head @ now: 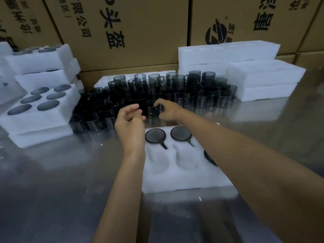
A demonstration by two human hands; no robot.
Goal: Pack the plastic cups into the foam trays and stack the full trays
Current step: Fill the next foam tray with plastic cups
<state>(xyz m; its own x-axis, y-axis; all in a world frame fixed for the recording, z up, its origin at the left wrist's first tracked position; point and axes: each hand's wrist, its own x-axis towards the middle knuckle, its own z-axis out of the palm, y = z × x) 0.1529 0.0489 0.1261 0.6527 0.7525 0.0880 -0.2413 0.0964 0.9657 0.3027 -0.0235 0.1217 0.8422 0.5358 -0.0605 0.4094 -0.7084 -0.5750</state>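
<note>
Right hand (164,109) grasping a cup (152,109) from the cluster on the counter (70,172), left hand (130,120) loosely curled and empty, both reaching past the part-filled tray (184,179) for refilling.

Cardboard cartons (133,32) at back, upside-down black Chinese print, "头盔", "有限公司", round logo (216,34)

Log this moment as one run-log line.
right hand: grips cup in pile | left hand: holds nothing | foam tray: partly filled
</note>
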